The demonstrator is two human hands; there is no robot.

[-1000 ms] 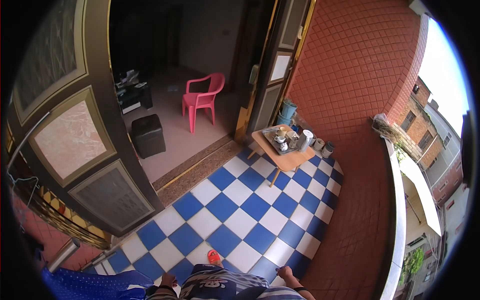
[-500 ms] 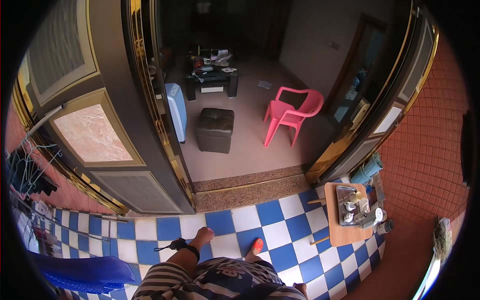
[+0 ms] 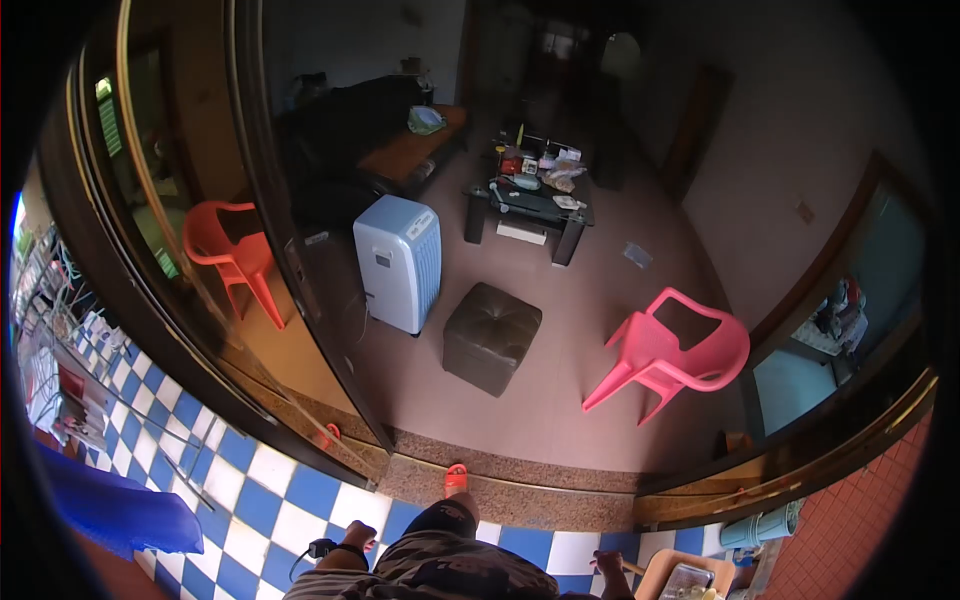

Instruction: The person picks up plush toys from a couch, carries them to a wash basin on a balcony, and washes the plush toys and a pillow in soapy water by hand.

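Note:
My left hand (image 3: pixel 360 535) hangs low beside my striped top, fingers loosely curled, with nothing visible in it. A black strap with a small dark device (image 3: pixel 322 548) is round that wrist. On the other side, my right hand (image 3: pixel 607 565) hangs near the wooden tray-table (image 3: pixel 655 575), its fingers slightly apart and holding nothing I can see. One foot in a red-orange slipper (image 3: pixel 456 478) is on the speckled stone threshold (image 3: pixel 540 508) of the open doorway.
Inside stand a brown tufted stool (image 3: pixel 492 340), a pink plastic chair (image 3: pixel 680 345), a white-and-blue air cooler (image 3: pixel 398 262) and a cluttered black low table (image 3: pixel 530 205). A dark glass-panelled door (image 3: pixel 300 270) borders the left. Blue cloth (image 3: pixel 120 505) hangs at lower left over checkered tiles (image 3: pixel 265 505).
My view has moved forward to the doorway, and a slippered foot is now on the threshold. More of the room shows, including the sofa. The tray-table has shifted to the bottom edge.

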